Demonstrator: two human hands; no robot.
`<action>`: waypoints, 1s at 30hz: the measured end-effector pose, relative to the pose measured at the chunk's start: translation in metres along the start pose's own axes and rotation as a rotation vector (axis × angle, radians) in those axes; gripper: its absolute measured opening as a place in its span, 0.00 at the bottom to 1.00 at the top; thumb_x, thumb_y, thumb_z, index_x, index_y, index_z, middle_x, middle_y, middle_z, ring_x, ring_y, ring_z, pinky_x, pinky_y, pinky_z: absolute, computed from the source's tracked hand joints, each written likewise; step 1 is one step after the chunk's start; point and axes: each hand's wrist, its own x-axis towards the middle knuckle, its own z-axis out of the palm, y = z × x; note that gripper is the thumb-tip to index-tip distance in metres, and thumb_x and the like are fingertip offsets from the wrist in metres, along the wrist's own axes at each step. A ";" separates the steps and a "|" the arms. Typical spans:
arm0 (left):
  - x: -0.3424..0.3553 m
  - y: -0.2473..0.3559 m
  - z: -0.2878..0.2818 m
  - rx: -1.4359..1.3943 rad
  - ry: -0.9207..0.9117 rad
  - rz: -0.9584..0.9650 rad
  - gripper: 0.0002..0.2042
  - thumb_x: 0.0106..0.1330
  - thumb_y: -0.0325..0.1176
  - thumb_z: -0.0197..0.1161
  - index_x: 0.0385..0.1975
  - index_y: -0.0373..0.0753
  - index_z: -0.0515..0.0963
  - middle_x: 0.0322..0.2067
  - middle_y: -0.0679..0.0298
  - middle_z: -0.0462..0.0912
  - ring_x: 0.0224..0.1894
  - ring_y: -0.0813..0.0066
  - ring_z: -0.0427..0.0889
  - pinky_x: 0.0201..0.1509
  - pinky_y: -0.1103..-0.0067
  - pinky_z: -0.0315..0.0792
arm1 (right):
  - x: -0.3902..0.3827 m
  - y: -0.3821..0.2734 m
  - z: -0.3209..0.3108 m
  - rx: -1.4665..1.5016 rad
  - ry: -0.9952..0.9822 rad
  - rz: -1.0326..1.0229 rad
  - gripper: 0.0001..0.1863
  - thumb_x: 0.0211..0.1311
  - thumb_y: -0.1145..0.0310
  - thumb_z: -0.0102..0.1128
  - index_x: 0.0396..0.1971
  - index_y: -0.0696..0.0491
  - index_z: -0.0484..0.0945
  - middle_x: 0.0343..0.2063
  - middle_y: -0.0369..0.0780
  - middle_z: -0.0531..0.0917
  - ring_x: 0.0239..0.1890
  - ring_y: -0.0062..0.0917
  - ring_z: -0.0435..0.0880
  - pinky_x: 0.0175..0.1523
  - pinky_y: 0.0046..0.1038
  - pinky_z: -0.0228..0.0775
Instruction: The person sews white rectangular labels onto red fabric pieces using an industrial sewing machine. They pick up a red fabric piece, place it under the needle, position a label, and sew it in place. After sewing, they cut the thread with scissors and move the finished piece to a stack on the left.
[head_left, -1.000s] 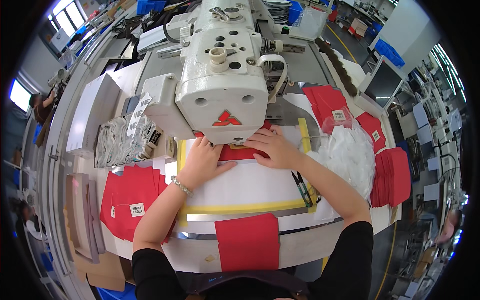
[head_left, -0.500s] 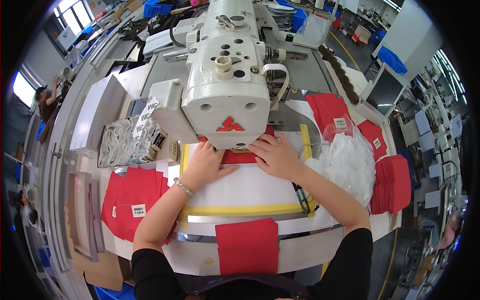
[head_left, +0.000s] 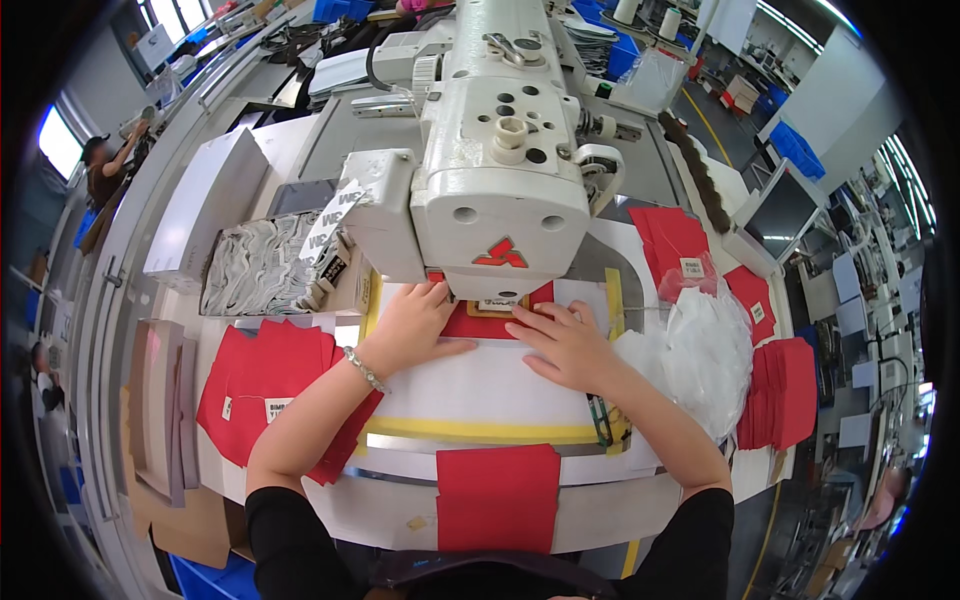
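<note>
A red fabric piece (head_left: 462, 325) lies on the white work plate (head_left: 480, 390) under the head of a white industrial sewing machine (head_left: 500, 215). On it sits a small brass-coloured frame (head_left: 480, 310) around a pale label (head_left: 500, 303), partly hidden by the machine head. My left hand (head_left: 412, 325) rests flat at the fabric's left end, thumb stretched out, fingertips under the machine's edge. Over its right part, my right hand (head_left: 570, 348) has its fingers spread, the fingertips near the frame's right corner. Neither hand grips anything.
Labelled red pieces (head_left: 270, 370) lie left; a red stack (head_left: 498, 500) is at the front edge. Right are white plastic bags (head_left: 700, 350), more red pieces (head_left: 778, 390) and dark green thread snips (head_left: 600, 420). A box of labels (head_left: 265, 265) stands beside the machine.
My right hand has drawn back slightly from the machine head, showing more of the frame and label. My left hand stays at the fabric's left end. The whole view has shifted a little.
</note>
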 end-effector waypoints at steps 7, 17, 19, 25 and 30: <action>-0.023 -0.013 -0.015 -0.034 0.140 0.081 0.25 0.60 0.49 0.64 0.49 0.35 0.78 0.51 0.57 0.77 0.55 0.64 0.74 0.62 0.70 0.65 | 0.009 0.007 0.011 0.071 0.023 -0.137 0.21 0.58 0.62 0.63 0.52 0.47 0.76 0.63 0.33 0.73 0.54 0.30 0.74 0.53 0.38 0.60; -0.006 -0.015 -0.006 -0.032 0.157 0.300 0.15 0.60 0.37 0.65 0.47 0.44 0.80 0.47 0.69 0.81 0.55 0.71 0.76 0.58 0.71 0.68 | 0.013 0.018 0.015 0.142 0.057 -0.133 0.23 0.51 0.64 0.67 0.49 0.45 0.76 0.61 0.31 0.76 0.52 0.31 0.74 0.57 0.39 0.57; -0.002 -0.016 -0.008 -0.053 0.121 0.293 0.14 0.61 0.38 0.64 0.46 0.46 0.80 0.46 0.70 0.81 0.54 0.72 0.76 0.55 0.73 0.70 | 0.018 0.024 0.014 0.112 0.060 -0.154 0.21 0.53 0.60 0.66 0.49 0.46 0.77 0.57 0.32 0.78 0.54 0.29 0.74 0.57 0.38 0.59; 0.005 -0.021 -0.003 -0.194 0.068 0.280 0.14 0.62 0.37 0.63 0.48 0.49 0.80 0.38 0.66 0.83 0.42 0.68 0.81 0.43 0.71 0.76 | 0.025 0.027 0.012 0.090 0.044 -0.162 0.20 0.55 0.58 0.64 0.48 0.48 0.77 0.51 0.33 0.81 0.55 0.27 0.74 0.59 0.38 0.59; 0.013 -0.020 -0.002 -0.283 0.099 0.311 0.18 0.60 0.34 0.60 0.51 0.50 0.78 0.26 0.61 0.83 0.25 0.60 0.82 0.32 0.69 0.78 | 0.027 0.026 0.012 0.105 0.046 -0.168 0.20 0.54 0.58 0.65 0.46 0.49 0.77 0.47 0.35 0.82 0.54 0.27 0.74 0.59 0.36 0.59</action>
